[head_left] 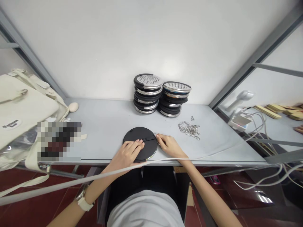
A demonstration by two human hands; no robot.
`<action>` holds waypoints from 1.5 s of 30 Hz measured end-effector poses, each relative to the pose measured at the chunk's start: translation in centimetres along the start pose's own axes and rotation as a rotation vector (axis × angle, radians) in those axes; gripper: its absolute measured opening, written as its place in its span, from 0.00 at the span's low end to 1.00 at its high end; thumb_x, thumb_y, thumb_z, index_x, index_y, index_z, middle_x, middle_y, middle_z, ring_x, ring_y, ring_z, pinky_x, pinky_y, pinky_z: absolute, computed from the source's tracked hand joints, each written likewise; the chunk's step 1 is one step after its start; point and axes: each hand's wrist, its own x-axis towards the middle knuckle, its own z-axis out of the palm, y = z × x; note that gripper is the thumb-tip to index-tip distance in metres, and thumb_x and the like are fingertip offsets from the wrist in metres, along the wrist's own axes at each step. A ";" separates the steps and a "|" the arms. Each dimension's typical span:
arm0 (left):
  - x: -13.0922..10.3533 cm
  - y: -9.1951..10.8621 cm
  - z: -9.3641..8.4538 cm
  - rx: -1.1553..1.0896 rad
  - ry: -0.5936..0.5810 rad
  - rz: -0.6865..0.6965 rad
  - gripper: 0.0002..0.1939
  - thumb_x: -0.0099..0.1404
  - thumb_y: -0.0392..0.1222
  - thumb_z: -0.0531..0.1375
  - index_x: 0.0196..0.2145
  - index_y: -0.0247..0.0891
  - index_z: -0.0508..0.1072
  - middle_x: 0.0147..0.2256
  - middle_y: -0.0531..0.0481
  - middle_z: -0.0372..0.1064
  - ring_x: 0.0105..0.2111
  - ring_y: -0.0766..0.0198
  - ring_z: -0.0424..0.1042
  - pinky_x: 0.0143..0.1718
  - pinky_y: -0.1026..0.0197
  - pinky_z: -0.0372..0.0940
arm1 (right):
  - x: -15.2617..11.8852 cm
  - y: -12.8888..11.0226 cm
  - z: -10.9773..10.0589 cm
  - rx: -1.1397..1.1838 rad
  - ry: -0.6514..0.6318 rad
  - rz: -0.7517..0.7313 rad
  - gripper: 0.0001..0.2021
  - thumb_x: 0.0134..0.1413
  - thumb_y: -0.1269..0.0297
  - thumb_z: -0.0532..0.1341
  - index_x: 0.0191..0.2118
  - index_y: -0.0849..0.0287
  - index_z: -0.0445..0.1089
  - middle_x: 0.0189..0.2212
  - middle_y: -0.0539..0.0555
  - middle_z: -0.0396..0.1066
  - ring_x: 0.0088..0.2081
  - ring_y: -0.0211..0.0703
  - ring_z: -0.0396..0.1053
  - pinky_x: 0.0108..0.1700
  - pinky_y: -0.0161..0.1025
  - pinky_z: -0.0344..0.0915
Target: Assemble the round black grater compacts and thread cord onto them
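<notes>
A round, flat black disc [134, 135] lies near the front edge of the grey table, a narrow black strap [149, 138] crossing its right half. My left hand [127, 153] grips the disc at its front left, fingers pressed together on top by the strap's inner end. At the disc's right edge, my right hand [168, 145] pinches a small metal clip [155, 135] by the strap's outer end; the fingertips partly hide it. Farther right lies a loose pile of small metal clips [190, 129], with a single one just behind it.
Two stacks of round discs with perforated metal faces and black rims, a left stack [148, 94] and a right stack [175, 97], stand by the wall. A cream bag [26, 107] sits at left. A white cable [104, 175] crosses low in front. Metal frame posts flank the table.
</notes>
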 end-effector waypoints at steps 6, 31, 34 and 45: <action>0.0 0.1 -0.1 0.012 -0.019 -0.008 0.28 0.67 0.54 0.54 0.57 0.31 0.61 0.54 0.37 0.65 0.55 0.50 0.63 0.50 0.52 0.60 | 0.0 -0.1 -0.1 0.014 0.011 -0.002 0.18 0.66 0.60 0.44 0.27 0.57 0.63 0.21 0.49 0.65 0.22 0.37 0.61 0.28 0.32 0.54; -0.2 0.2 0.3 0.047 -0.001 -0.035 0.28 0.66 0.53 0.56 0.56 0.31 0.63 0.54 0.37 0.65 0.54 0.51 0.65 0.51 0.52 0.60 | -0.2 0.2 0.2 0.120 0.013 -0.002 0.17 0.65 0.59 0.45 0.24 0.57 0.53 0.18 0.45 0.54 0.21 0.34 0.54 0.27 0.33 0.49; -0.2 0.2 0.2 0.040 0.005 -0.059 0.28 0.65 0.54 0.56 0.56 0.31 0.63 0.53 0.37 0.66 0.53 0.51 0.65 0.51 0.52 0.60 | -0.3 0.1 0.1 0.137 0.005 0.003 0.18 0.65 0.59 0.46 0.23 0.57 0.51 0.17 0.45 0.51 0.20 0.34 0.52 0.27 0.33 0.47; 0.4 0.1 -0.8 -0.073 0.037 -0.032 0.25 0.65 0.50 0.57 0.55 0.32 0.64 0.51 0.38 0.68 0.53 0.52 0.65 0.49 0.52 0.59 | -0.3 0.0 0.2 0.113 0.029 -0.011 0.16 0.66 0.59 0.45 0.27 0.56 0.57 0.20 0.46 0.59 0.22 0.35 0.58 0.28 0.32 0.51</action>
